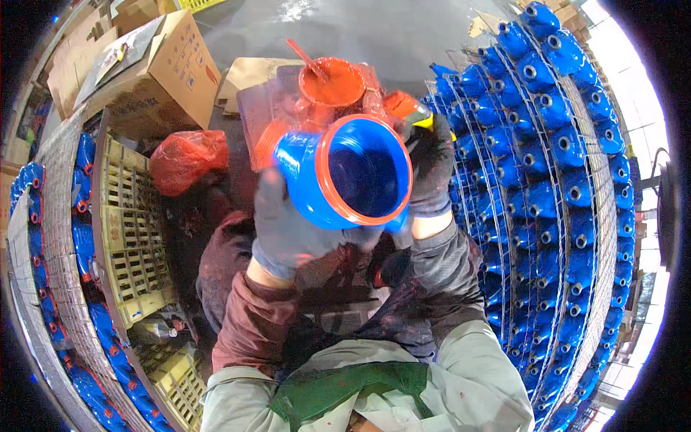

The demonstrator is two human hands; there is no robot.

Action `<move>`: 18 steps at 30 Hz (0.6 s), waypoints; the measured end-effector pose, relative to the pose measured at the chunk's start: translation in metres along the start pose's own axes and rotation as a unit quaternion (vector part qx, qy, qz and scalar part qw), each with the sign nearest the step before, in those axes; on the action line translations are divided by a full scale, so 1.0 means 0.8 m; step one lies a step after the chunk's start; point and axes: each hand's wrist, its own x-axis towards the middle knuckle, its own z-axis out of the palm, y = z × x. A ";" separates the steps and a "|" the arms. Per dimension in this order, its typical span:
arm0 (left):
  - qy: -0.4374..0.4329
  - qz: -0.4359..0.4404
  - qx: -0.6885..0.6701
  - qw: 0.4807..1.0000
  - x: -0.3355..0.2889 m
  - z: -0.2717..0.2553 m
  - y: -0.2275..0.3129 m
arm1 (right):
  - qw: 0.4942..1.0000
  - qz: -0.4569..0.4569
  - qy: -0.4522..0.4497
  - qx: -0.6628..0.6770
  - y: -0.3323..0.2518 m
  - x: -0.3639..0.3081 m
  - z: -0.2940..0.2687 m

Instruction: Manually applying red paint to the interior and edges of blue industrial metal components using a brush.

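Observation:
In front of me, my left hand, in a dark grey glove, is wrapped round a glossy blue pipe-shaped casting. Its wide round mouth faces up toward me, with an orange-red painted rim; a smaller orange-red end points up left. My right hand, also gloved, is closed on a paintbrush with red-coated bristles and some yellow showing, to the right of the casting. Just beyond stands a paint-covered pot of orange-red paint, with a red stick leaning in it. Some fingers are hidden behind the casting.
Wire racks of blue castings rise close on my right. More blue castings with red rims fill racks at left. Nearer stand a yellow plastic crate, a red plastic bag and a cardboard box.

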 end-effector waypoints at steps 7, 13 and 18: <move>0.268 0.082 0.626 0.728 0.013 -0.033 -0.002 | 0.864 -0.213 0.056 -0.453 0.009 -0.029 0.051; 0.215 0.100 0.918 0.319 0.010 -0.033 -0.024 | 0.777 -0.193 0.057 -0.596 0.016 -0.035 0.044; 0.190 0.119 0.934 0.279 0.010 -0.039 -0.026 | 0.628 -0.271 0.005 -0.729 0.018 -0.032 0.040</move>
